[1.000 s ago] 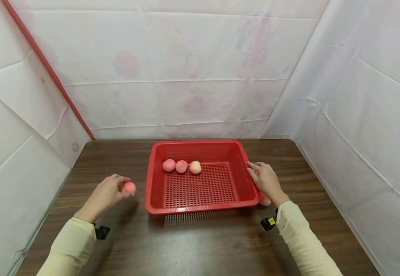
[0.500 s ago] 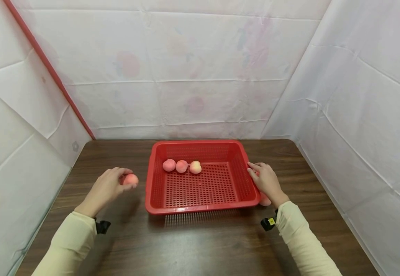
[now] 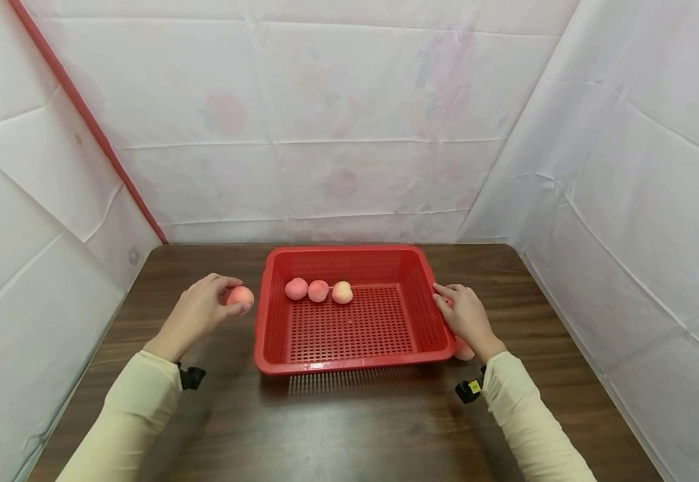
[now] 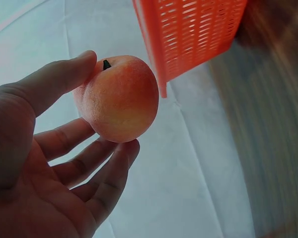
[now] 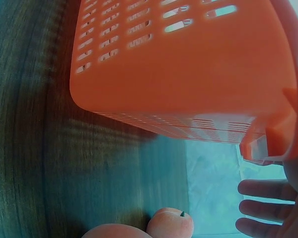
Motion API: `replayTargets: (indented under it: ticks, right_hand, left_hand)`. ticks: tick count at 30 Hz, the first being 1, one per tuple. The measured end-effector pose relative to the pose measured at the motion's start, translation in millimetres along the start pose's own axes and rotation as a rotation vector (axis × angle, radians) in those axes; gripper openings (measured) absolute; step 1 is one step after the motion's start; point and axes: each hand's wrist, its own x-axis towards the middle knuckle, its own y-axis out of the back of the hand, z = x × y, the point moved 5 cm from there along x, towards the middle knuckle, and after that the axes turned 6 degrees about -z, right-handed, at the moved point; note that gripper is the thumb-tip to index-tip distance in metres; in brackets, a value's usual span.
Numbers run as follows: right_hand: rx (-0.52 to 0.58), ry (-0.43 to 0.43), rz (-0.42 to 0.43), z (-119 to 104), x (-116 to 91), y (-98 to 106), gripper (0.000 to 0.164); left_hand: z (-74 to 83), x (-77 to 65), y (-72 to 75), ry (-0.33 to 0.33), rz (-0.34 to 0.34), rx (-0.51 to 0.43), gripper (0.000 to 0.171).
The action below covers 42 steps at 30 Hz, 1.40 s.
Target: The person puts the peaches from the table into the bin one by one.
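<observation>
While the left hand (image 3: 201, 304) is pinching a peach (image 3: 241, 296) between thumb and fingertips (image 4: 133, 148) left of centre, just outside the red basket (image 3: 349, 367), the right hand (image 3: 465, 316) is touching the basket's rim right of centre; three of its fingers (image 5: 265, 210) are showing straight, but whether it is gripping the rim I cannot tell; three more peaches (image 3: 318, 290) are lying in a row in the basket's upper left; two others (image 3: 462, 349) are sitting beside it, partly behind the right hand; pale sleeves (image 3: 135, 402) are reaching in from the bottom; a brown table (image 3: 337, 435) is bearing the basket; white patterned cloth (image 3: 301, 87) is filling the top.
</observation>
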Motion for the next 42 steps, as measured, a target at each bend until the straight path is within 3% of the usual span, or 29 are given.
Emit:
replayTargets:
  ticks: [12,28,42]
  right_hand:
    - [0.012,0.000,-0.002,-1,0,0,0.040]
    - [0.015,-0.026,-0.013,1,0,-1,0.042]
    - [0.018,-0.036,-0.021,1,-1,-2,0.042]
  left_hand:
    - [19.0,21.6,7.2,-0.044,0.019,-0.013,0.048]
    - [41.3,49.3,-1.3,-0.104,0.037,-0.045,0.047]
    - [67.6,67.3,-5.3,-0.124,-0.015,-0.051,0.049]
